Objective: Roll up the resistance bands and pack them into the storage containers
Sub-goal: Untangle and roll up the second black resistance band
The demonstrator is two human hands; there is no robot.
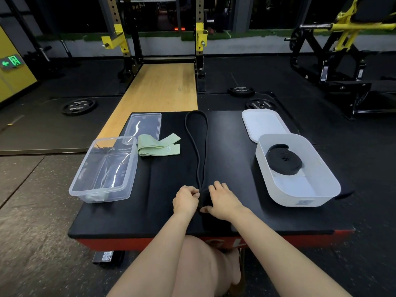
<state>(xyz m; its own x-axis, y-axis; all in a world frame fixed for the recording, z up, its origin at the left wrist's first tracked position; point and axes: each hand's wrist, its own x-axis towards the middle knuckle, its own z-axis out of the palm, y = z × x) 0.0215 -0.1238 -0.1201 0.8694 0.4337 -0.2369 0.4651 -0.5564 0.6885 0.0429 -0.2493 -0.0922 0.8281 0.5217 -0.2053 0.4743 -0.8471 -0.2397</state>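
Pinching the near end of the black band (198, 151) on the worktop (162, 209): left hand (186, 198) and right hand (222, 200), fingers curled. Loop stretched away ahead. Probably limp, rubbery, springy; best held tight at the coil's core.

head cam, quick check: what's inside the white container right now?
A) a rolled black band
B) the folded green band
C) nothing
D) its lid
A: a rolled black band lies coiled inside the white container; the green band lies on the black platform beside the clear container, and the white lid lies behind the white container.
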